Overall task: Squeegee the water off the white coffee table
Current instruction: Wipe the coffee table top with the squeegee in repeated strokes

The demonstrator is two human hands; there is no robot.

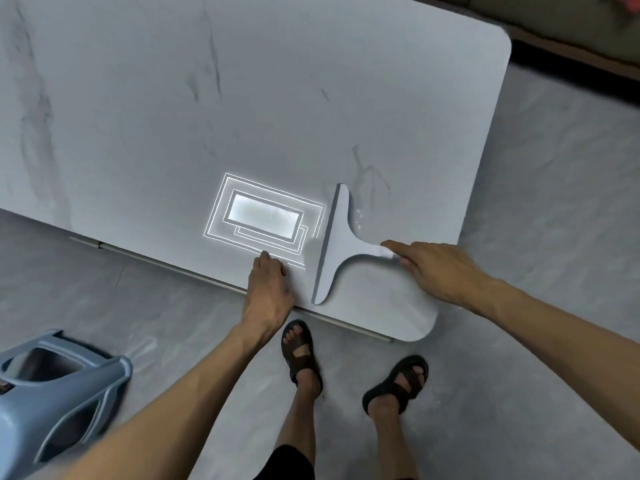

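Fingers [393, 245] of right hand [436, 271] curl round squeegee [336, 244] handle on white coffee table [242, 98], left hand [268, 289] flat-fingered just left of squeegee, blue bucket [52, 386] well left of squeegee, contents unclear.

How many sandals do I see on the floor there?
2. The left sandal stands close to the near edge of the white coffee table; the right sandal stands farther back on the grey floor. Both are worn; no others show.

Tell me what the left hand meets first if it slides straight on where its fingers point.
Nothing visible: the left hand has only bare table ahead; the squeegee sits to its right.
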